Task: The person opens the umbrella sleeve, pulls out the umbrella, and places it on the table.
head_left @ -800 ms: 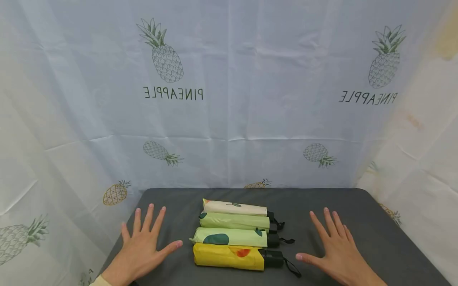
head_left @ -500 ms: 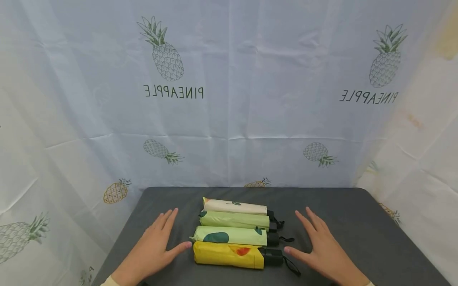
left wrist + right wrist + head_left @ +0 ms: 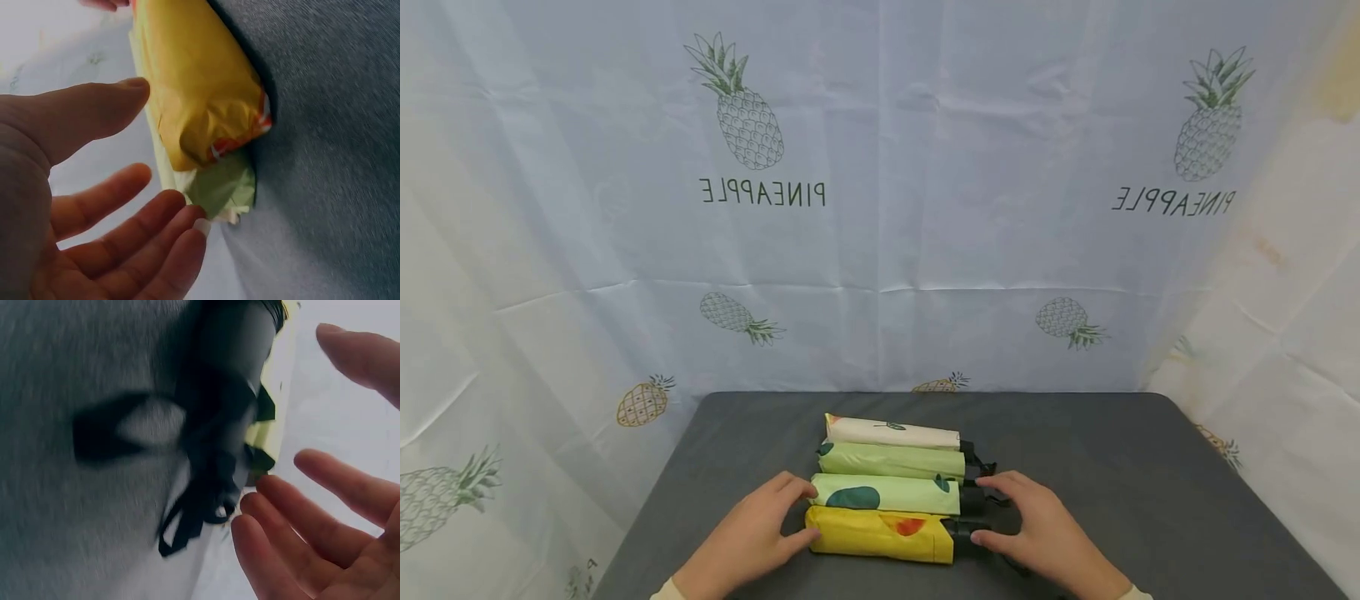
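Several folded umbrellas lie side by side on the dark table, black handles to the right. Nearest is a yellow umbrella [image 3: 868,535] with an orange-red patch; behind it come a pale green umbrella [image 3: 910,495] with dark spots, a plain green umbrella [image 3: 891,461] and a cream umbrella [image 3: 887,432]. My left hand [image 3: 748,533] is at the left ends of the two nearest, thumb by the yellow one, fingers loosely bent. At their handles is my right hand [image 3: 1048,529], its fingers and thumb spread apart. The wrist views show neither hand closed around an umbrella.
A dark grey table [image 3: 1120,450] carries the umbrellas. Behind it and at both sides hang pale cloths [image 3: 880,233] printed with pineapples. A black wrist strap [image 3: 100,431] hangs from the yellow umbrella's handle [image 3: 231,356].
Both hands have come inward from either side, to the ends of the two nearest umbrellas. Their fingers, widely spread before, are now more bent. The umbrellas have stayed in place.
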Available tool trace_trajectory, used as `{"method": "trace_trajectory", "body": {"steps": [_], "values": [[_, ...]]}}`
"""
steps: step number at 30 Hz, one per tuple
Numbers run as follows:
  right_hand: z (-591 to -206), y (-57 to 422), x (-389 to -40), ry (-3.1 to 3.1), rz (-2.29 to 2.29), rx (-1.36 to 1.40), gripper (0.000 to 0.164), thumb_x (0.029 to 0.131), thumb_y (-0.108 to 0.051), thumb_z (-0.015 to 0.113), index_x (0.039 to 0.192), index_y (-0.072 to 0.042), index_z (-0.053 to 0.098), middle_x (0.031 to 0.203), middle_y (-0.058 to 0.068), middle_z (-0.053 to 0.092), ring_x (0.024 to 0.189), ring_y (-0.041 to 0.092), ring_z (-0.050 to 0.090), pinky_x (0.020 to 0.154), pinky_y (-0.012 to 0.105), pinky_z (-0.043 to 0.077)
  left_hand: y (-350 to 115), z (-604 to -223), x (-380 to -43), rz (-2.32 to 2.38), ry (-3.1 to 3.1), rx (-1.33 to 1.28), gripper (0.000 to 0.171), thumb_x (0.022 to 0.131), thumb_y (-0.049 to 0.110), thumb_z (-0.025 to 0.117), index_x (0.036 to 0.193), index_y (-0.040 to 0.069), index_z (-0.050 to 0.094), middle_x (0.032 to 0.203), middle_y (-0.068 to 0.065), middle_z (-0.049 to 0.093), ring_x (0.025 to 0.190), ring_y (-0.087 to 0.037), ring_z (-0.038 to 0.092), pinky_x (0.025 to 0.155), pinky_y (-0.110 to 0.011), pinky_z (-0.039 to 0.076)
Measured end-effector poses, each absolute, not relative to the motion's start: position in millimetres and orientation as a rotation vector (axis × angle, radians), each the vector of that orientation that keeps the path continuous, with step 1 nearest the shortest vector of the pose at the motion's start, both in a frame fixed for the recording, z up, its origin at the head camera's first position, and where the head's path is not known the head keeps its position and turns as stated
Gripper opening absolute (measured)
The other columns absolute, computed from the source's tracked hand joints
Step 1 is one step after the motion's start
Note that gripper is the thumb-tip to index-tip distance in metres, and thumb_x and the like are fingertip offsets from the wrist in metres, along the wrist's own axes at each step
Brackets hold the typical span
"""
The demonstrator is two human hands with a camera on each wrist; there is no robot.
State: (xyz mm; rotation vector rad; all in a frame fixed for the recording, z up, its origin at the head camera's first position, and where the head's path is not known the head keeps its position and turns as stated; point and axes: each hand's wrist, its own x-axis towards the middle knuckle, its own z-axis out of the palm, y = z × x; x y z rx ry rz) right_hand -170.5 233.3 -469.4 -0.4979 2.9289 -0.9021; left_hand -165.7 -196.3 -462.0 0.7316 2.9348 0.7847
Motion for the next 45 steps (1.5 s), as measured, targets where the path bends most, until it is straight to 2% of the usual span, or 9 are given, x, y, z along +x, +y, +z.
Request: {"method": "trace_trajectory", "body": {"steps": [3,5,14,20,24,28,33,39,45], "values": [[-471.4,228.7,-171.0,2.879,-0.905,-0.539,0.062,0.085,-0.057,0.089,0.134,-0.023,0.072,0.127,-0.004,0.071,0.109,0.02,0.072,0.084,0.034,0.064,-192.9,-463.8,-167.1,0.775,2.906,0.736,0.042,0.092,0.044,0.087,0.122,0.021,0.071,0.113,0.009,0.062,0.096,-0.009,0.064,0.077,-0.03,0.059],[-472.5,226.0,-170.9,2.855,-0.915,-0.547,0.058,0.086,-0.056,0.089,0.13,-0.023,0.074,0.123,-0.006,0.071,0.105,0.016,0.071,0.082,0.03,0.063,-191.0,-465.1,-168.3,0.766,2.888,0.72,0.041,0.09,0.042,0.089,0.121,0.021,0.071,0.11,0.009,0.059,0.091,-0.006,0.059,0.074,-0.03,0.057],[-480.9,221.2,-174.5,2.777,-0.889,-0.597,0.042,0.087,-0.05,0.089,0.12,-0.025,0.08,0.109,-0.012,0.074,0.092,0.002,0.067,0.074,0.028,0.06,-186.5,-470.0,-172.1,0.778,2.814,0.659,0.047,0.084,0.035,0.095,0.123,0.022,0.071,0.11,0.003,0.049,0.082,-0.004,0.047,0.067,-0.026,0.046],[-485.1,221.1,-175.7,2.764,-0.842,-0.612,0.041,0.087,-0.05,0.09,0.117,-0.024,0.081,0.112,-0.011,0.077,0.098,0.011,0.072,0.081,0.04,0.065,-183.8,-473.4,-172.3,0.776,2.818,0.726,0.044,0.084,0.028,0.096,0.116,0.022,0.066,0.106,0.002,0.045,0.076,-0.004,0.044,0.064,-0.024,0.043],[-486.5,220.8,-175.9,2.747,-0.83,-0.6,0.041,0.087,-0.049,0.09,0.117,-0.023,0.081,0.113,-0.009,0.078,0.101,0.016,0.074,0.084,0.046,0.066,-184.0,-474.2,-171.7,0.792,2.778,0.713,0.045,0.085,0.028,0.095,0.114,0.023,0.062,0.105,0.002,0.044,0.074,-0.006,0.044,0.063,-0.024,0.042],[-487.8,220.6,-175.3,2.716,-0.839,-0.583,0.04,0.086,-0.048,0.09,0.117,-0.023,0.081,0.113,-0.009,0.078,0.101,0.018,0.073,0.084,0.048,0.065,-184.9,-473.8,-171.6,0.793,2.726,0.683,0.045,0.085,0.028,0.095,0.113,0.022,0.06,0.102,0.004,0.049,0.077,-0.006,0.047,0.065,-0.026,0.043],[-489.0,223.1,-175.5,2.646,-0.89,-0.547,0.037,0.087,-0.043,0.09,0.117,-0.023,0.08,0.115,-0.007,0.078,0.104,0.023,0.073,0.086,0.053,0.064,-183.1,-473.0,-173.4,0.829,2.652,0.67,0.047,0.085,0.02,0.094,0.116,0.019,0.059,0.099,0.006,0.062,0.079,-0.005,0.053,0.066,-0.026,0.047],[-489.3,227.2,-177.1,2.637,-0.91,-0.574,0.037,0.087,-0.042,0.091,0.118,-0.025,0.08,0.118,-0.007,0.078,0.108,0.023,0.073,0.087,0.051,0.064,-180.4,-473.4,-175.7,0.759,2.691,0.688,0.051,0.084,0.025,0.095,0.126,0.015,0.069,0.117,0.004,0.072,0.096,-0.007,0.064,0.078,-0.035,0.059],[-492.3,229.0,-177.8,2.639,-0.951,-0.592,0.038,0.086,-0.043,0.092,0.117,-0.026,0.08,0.117,-0.008,0.077,0.109,0.021,0.073,0.088,0.045,0.064,-180.2,-477.2,-173.6,0.689,2.744,0.754,0.05,0.082,0.029,0.095,0.124,0.011,0.074,0.115,0.004,0.069,0.092,-0.003,0.06,0.077,-0.031,0.058]]}}
